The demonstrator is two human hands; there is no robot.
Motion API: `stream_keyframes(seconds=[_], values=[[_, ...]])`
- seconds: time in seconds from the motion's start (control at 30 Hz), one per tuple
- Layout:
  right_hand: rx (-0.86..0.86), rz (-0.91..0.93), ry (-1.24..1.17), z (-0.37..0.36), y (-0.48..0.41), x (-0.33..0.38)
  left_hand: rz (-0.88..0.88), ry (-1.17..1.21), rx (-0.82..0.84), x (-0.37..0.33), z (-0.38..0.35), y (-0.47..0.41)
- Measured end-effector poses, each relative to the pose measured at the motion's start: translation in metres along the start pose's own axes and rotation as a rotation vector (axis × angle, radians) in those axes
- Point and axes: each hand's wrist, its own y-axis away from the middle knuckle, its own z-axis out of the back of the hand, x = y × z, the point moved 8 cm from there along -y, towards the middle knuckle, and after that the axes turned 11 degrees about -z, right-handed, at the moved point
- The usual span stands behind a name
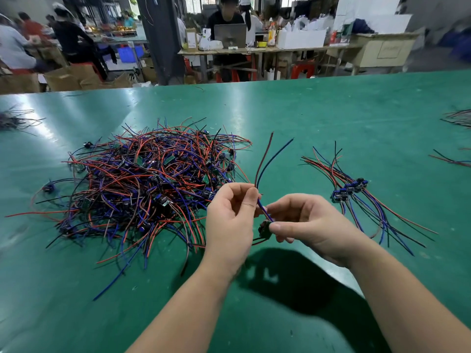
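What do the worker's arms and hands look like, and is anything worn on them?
The left hand and the right hand are both bare: no gloves, rings or watch show. The forearms are bare too, with no sleeve in view down to the picture's lower edge. The fingernails look short and unpainted.
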Motion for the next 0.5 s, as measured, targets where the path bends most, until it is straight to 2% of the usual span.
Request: stream_keyframes(seconds=[0.2, 0.4, 0.5], values=[[-0.027, -0.012, -0.388, 0.012, 0.000, 0.003, 0.368, 0.285, 0.000, 0.017, -0.011, 0.008], [-0.020, -0.021, -0.550, 0.013, 0.002, 0.005, 0.363, 0.344, 0.245, 0.003, -0.033, 0.021], [0.018, -0.016, -0.597, 0.012, 0.002, 0.005, 0.415, 0.381, 0.280, 0.001, -0.036, 0.025]])
